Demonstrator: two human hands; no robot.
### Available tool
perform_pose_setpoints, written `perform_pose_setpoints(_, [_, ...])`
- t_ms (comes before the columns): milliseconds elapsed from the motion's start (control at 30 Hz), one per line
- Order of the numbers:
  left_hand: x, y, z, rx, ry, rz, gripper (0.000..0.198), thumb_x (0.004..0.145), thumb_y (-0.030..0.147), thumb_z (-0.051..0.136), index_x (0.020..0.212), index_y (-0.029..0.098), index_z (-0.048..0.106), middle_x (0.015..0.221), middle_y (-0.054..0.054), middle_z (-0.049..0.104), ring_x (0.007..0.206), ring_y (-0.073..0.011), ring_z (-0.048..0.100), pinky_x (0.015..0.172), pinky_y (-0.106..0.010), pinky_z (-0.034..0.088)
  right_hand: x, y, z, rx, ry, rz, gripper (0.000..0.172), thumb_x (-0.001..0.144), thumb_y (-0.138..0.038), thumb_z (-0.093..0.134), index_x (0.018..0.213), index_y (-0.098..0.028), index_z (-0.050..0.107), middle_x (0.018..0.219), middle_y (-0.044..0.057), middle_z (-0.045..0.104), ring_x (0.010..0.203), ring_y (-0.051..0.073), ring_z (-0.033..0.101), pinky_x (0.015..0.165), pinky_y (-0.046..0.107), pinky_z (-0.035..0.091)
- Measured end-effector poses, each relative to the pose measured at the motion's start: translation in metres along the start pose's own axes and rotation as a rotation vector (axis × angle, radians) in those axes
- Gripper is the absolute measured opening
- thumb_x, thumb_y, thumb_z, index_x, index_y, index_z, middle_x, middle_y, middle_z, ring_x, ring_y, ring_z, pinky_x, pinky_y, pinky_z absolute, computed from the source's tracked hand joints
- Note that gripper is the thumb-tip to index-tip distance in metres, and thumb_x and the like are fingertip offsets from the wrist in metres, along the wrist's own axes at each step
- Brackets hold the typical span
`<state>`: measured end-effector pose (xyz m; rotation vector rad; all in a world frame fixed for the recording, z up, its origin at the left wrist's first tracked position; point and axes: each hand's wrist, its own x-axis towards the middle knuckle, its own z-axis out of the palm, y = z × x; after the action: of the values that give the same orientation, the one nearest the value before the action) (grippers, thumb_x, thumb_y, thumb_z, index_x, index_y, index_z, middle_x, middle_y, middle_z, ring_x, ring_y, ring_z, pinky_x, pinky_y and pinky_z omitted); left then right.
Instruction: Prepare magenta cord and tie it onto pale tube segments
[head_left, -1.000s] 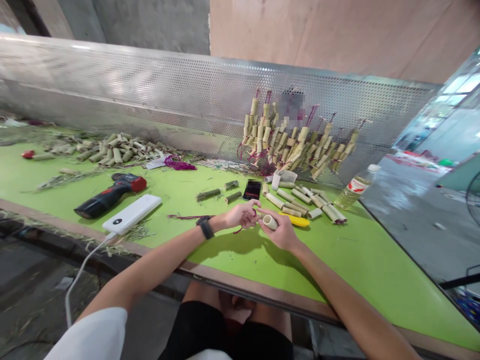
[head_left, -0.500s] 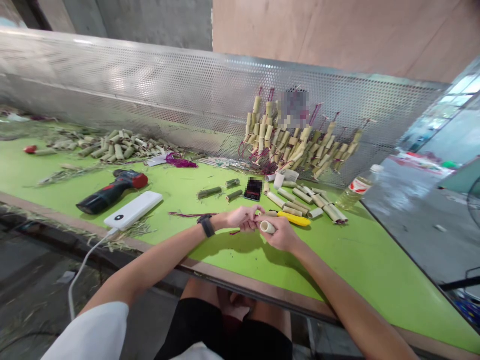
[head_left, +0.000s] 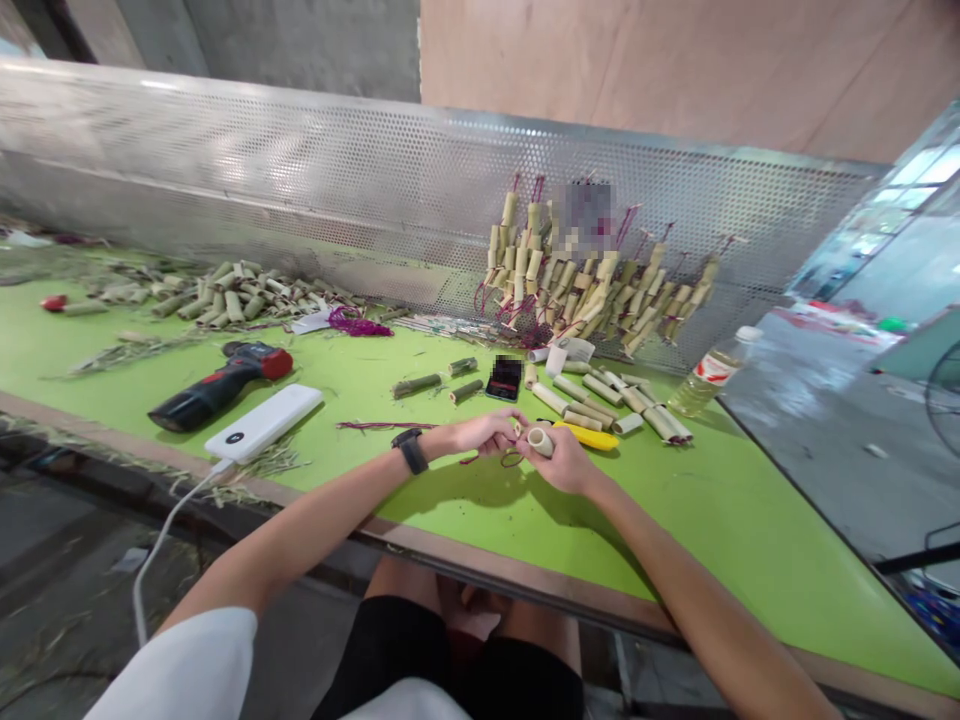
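Observation:
My right hand (head_left: 564, 461) is closed round a short bamboo tube (head_left: 540, 441), whose open end faces me. Beside it, my left hand (head_left: 491, 432) pinches a thin dark red cord, its fingertips close to the right hand's. A loop of the cord (head_left: 512, 460) hangs below the fingers. Another length of reddish-purple cord (head_left: 367, 426) lies on the table by the left wrist. Just past the right hand is a yellow tool handle (head_left: 589, 436), partly hidden by that hand. Cut bamboo pieces (head_left: 592, 410) lie behind it.
On the green table (head_left: 675, 560) lie a cordless drill (head_left: 225, 385), a white power bank (head_left: 264, 422), a phone (head_left: 504, 378) and a bamboo pile (head_left: 225, 295). Strung bamboo bundles (head_left: 592, 280) lean on the perforated metal panel (head_left: 337, 170). A bottle (head_left: 712, 372) stands near the right edge.
The bamboo tube has tilted so its open end points higher, and it sits slightly further right. A cord loop now shows below my fingers. The left hand has barely moved.

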<state>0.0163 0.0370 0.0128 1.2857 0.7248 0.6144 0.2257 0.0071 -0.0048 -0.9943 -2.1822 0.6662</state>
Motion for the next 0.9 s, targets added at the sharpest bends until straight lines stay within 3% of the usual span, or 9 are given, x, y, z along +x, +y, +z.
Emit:
perform_pose_setpoints(100, [-0.003, 0.005, -0.004, 0.155, -0.071, -0.022, 0.025, 0.080, 0.022, 0.067, 0.104, 0.019, 0.065, 0.053, 0.008, 0.042, 0.044, -0.0098, 0.027, 0.047, -0.025, 0.016, 0.001, 0.001, -0.004, 0.068, -0.016, 0.066, 0.040, 0.095, -0.051, 0.064, 0.069, -0.022, 0.057, 0.062, 0.001, 0.057, 0.056, 0.015, 0.048, 0.056, 0.031, 0.041])
perform_pose_setpoints(200, [-0.007, 0.009, -0.005, 0.392, -0.062, 0.087, 0.023, 0.087, 0.034, 0.064, 0.094, 0.013, 0.071, 0.049, 0.005, 0.041, 0.042, -0.0105, 0.030, 0.046, -0.028, 0.017, 0.001, -0.001, -0.009, 0.151, -0.001, 0.106, 0.042, 0.094, -0.057, 0.066, 0.072, -0.022, 0.061, 0.066, 0.002, 0.060, 0.059, 0.016, 0.050, 0.058, 0.032, 0.041])
perform_pose_setpoints(333, [-0.010, 0.013, -0.004, 0.562, -0.025, 0.105, 0.041, 0.095, 0.047, 0.058, 0.079, 0.012, 0.072, 0.045, 0.005, 0.037, 0.038, -0.0098, 0.029, 0.043, -0.027, 0.019, 0.003, -0.004, -0.012, 0.187, -0.004, 0.138, 0.041, 0.094, -0.060, 0.066, 0.081, -0.021, 0.072, 0.068, 0.002, 0.061, 0.060, 0.016, 0.049, 0.057, 0.032, 0.039])
perform_pose_setpoints(467, [-0.008, 0.012, -0.009, 0.625, 0.005, 0.090, 0.049, 0.095, 0.058, 0.059, 0.081, 0.013, 0.075, 0.045, 0.006, 0.037, 0.036, -0.0089, 0.031, 0.040, -0.024, 0.022, 0.004, 0.001, -0.010, 0.164, 0.066, 0.186, 0.040, 0.087, -0.060, 0.074, 0.080, -0.021, 0.075, 0.073, 0.004, 0.070, 0.063, 0.018, 0.058, 0.060, 0.032, 0.045])
perform_pose_setpoints(700, [0.000, 0.004, -0.020, 0.638, -0.038, 0.189, 0.051, 0.094, 0.058, 0.066, 0.099, 0.011, 0.084, 0.051, 0.006, 0.038, 0.041, -0.0062, 0.027, 0.042, -0.024, 0.018, 0.006, 0.008, -0.012, 0.154, 0.142, 0.194, 0.031, 0.080, -0.052, 0.082, 0.079, -0.021, 0.079, 0.082, 0.008, 0.080, 0.074, 0.023, 0.072, 0.070, 0.036, 0.057])
perform_pose_setpoints(833, [0.000, 0.005, -0.020, 0.621, -0.033, 0.211, 0.055, 0.091, 0.062, 0.069, 0.107, 0.012, 0.084, 0.055, 0.005, 0.046, 0.045, -0.0059, 0.025, 0.045, -0.024, 0.016, 0.007, 0.010, -0.015, 0.207, 0.112, 0.218, 0.031, 0.082, -0.050, 0.080, 0.094, -0.021, 0.081, 0.089, 0.008, 0.082, 0.079, 0.023, 0.075, 0.076, 0.037, 0.059])
perform_pose_setpoints(900, [-0.001, 0.006, -0.019, 0.602, -0.011, 0.225, 0.055, 0.089, 0.062, 0.071, 0.106, 0.011, 0.084, 0.057, 0.003, 0.050, 0.046, -0.0060, 0.025, 0.046, -0.025, 0.017, 0.007, 0.011, -0.017, 0.176, 0.079, 0.218, 0.032, 0.086, -0.050, 0.076, 0.098, -0.020, 0.082, 0.090, 0.008, 0.082, 0.076, 0.021, 0.073, 0.070, 0.035, 0.057])
